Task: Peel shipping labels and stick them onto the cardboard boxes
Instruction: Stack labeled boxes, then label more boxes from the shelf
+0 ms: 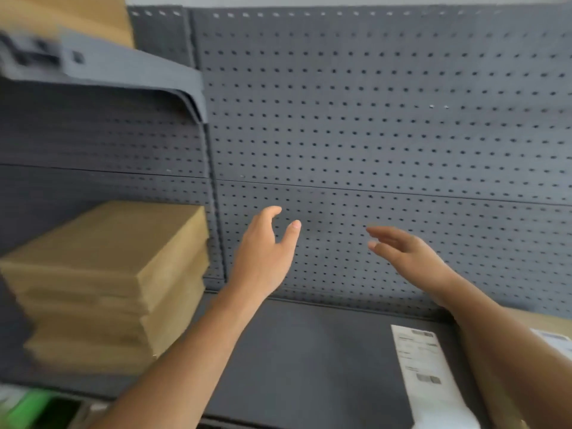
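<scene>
My left hand (266, 252) is raised in front of the pegboard, fingers relaxed and apart, holding nothing. My right hand (405, 252) hovers to its right, fingers stretched out toward the left, also empty. A white strip of shipping labels (424, 363) with barcodes lies on the dark shelf below my right forearm. At the right edge, a cardboard box (538, 323) with a white label (554, 339) on it is mostly hidden by my right arm. A stack of flat cardboard boxes (105, 280) sits on the shelf at the left.
A grey pegboard wall (371, 119) backs the dark shelf (309, 360). An upper grey shelf (130, 72) juts out at top left with cardboard (77, 13) on it. Something green (34, 410) shows blurred at the bottom left corner.
</scene>
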